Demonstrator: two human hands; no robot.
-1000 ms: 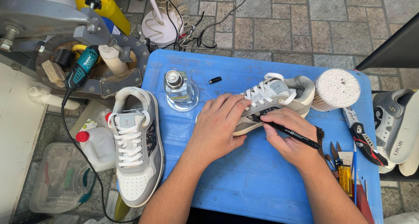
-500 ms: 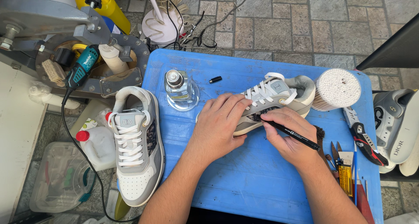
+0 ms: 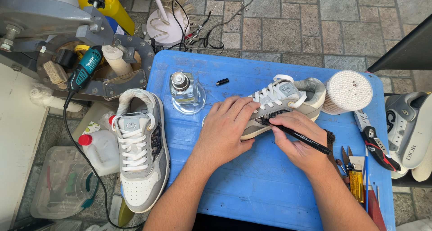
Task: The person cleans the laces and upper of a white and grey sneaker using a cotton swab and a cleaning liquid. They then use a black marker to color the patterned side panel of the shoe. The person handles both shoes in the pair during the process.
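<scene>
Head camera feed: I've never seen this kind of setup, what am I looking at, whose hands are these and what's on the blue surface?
One camera on the person's head looks down at their own two bare hands; there is no machine arm. The left hand presses down on a grey and white sneaker lying on its side on the blue table. The right hand holds a thin black pen-like tool with its tip at the sneaker's side. Also on the table: a small glass bottle, a small black cap, and a round tub of cotton swabs. A matching second sneaker overhangs the table's left edge.
</scene>
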